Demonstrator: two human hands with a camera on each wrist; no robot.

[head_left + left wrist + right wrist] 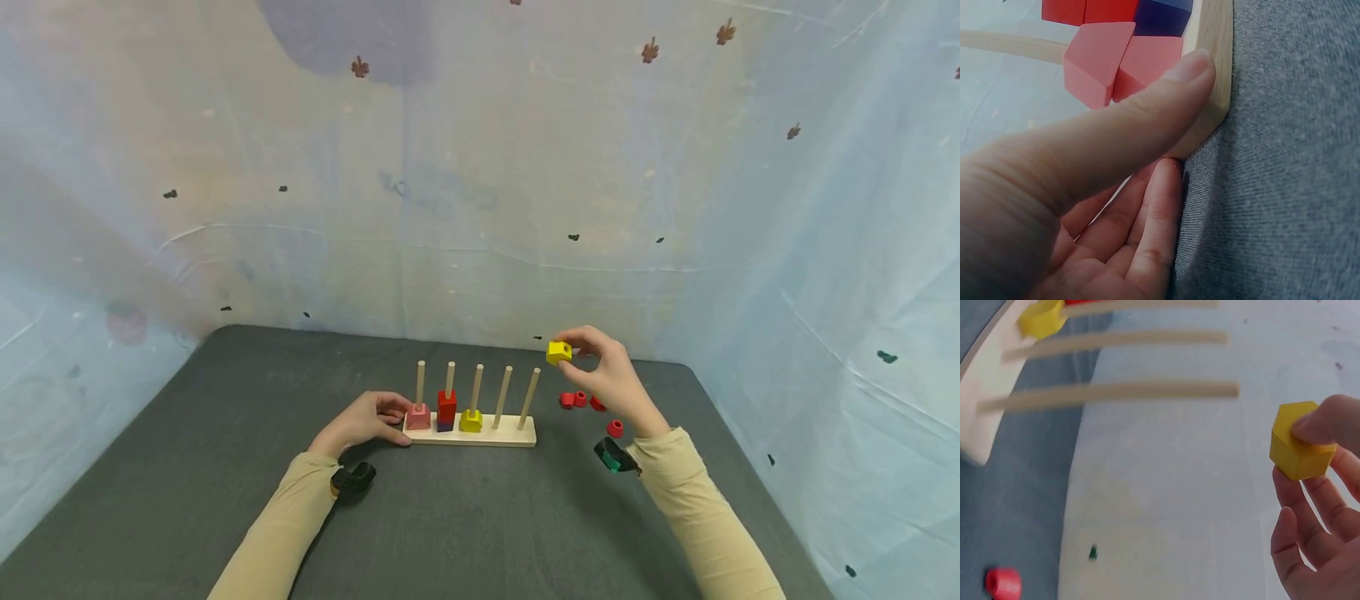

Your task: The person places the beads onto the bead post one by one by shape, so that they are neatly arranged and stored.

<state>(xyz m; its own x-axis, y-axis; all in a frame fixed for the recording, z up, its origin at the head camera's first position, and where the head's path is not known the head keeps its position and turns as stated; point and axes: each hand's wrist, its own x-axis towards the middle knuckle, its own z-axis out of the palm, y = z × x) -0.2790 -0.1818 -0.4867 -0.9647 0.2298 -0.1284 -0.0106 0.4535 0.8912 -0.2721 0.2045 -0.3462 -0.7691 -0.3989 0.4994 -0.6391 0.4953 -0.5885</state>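
The head camera looks forward and down from above and behind the left hand [366, 423] and right hand [607, 375], over the desk [465, 525]. The left wrist view, turned sideways, sits close to its hand; the right wrist view, also sideways, looks past its hand toward the sheeting [1166, 487]. All share the peg rack [472, 441], seemingly blurred beside the right hand.

On the table [465, 517], before a hanging sheet [480, 208], stands the peg board [472, 441], with blocks [471, 422] on its three leftmost pegs [450, 379]. The left hand [365, 421] is at the board's left end; the right hand [609, 379] holds another block [558, 352] raised just right of the rightmost peg. Loose blocks [567, 400] lie right of the board (three near one another, a fourth closer to the person).
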